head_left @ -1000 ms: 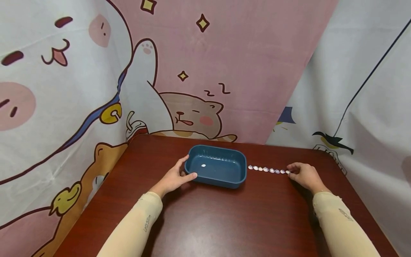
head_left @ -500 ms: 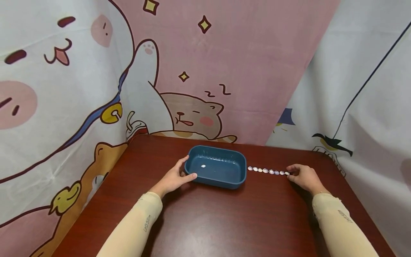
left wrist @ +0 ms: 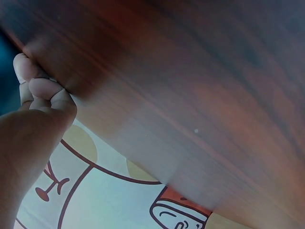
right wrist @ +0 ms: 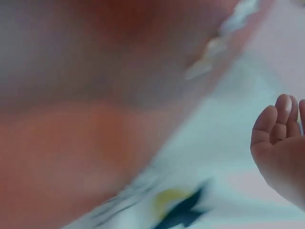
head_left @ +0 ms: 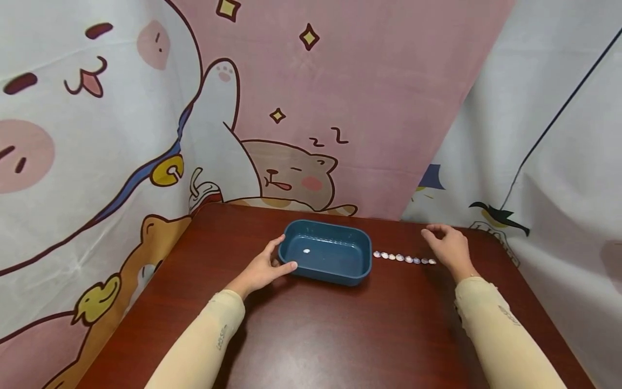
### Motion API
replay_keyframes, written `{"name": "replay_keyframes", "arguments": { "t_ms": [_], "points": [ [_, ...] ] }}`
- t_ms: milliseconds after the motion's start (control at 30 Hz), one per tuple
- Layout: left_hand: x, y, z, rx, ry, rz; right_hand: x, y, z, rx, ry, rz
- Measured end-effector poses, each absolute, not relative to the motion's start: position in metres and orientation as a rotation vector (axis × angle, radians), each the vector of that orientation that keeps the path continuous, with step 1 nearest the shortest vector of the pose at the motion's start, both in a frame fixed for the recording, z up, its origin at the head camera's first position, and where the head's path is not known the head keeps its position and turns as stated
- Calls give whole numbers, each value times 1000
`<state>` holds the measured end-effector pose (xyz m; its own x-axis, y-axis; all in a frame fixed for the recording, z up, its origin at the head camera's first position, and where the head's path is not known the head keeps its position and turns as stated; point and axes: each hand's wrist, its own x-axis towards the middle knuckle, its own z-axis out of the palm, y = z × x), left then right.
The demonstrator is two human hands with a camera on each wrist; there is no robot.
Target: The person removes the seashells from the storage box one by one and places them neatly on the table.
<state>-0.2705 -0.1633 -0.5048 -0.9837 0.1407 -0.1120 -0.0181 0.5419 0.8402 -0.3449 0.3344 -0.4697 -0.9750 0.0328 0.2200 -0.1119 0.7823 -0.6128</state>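
Note:
A dark blue rectangular dish (head_left: 323,275) stands on the table, with one small white shell (head_left: 306,250) on its floor. My left hand (head_left: 259,270) holds the dish at its left front corner, thumb along the front wall and fingers at the left end. Its curled fingers also show in the left wrist view. Right of the dish runs a straight row of small whitish-purple seashells (head_left: 399,257). My right hand (head_left: 448,247) is raised just behind the row's right end, loosely bent, with nothing visible between thumb and fingers. In the right wrist view the shells are blurred.
The reddish-brown wooden table (head_left: 335,335) carries the dish and the shells. A cartoon-printed cloth (head_left: 379,135) hangs right behind the table's back edge and along both sides.
My right hand has let go of the last shell at the row's right end and moved up and back from it. The left hand and dish stay in place.

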Motion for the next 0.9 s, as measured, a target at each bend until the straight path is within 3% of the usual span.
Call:
{"name": "replay_keyframes", "arguments": {
  "t_ms": [200, 333, 433, 667, 900],
  "points": [
    [-270, -165, -504, 98, 2616, 1420, -350, 205, -439, 498, -2761, 1006],
    [-270, -163, -503, 95, 2596, 1417, -345, 122, -449, 813, -2942, 929],
    [-269, -162, -503, 109, 2575, 1429, -342, 79, -464, 857, -3070, 808],
    [-269, -161, -505, 151, 2563, 1442, -349, 38, -488, 697, -3178, 550],
    [-271, -166, -506, 155, 2577, 1455, -353, 27, -491, 608, -3156, 627]
  ]
}}
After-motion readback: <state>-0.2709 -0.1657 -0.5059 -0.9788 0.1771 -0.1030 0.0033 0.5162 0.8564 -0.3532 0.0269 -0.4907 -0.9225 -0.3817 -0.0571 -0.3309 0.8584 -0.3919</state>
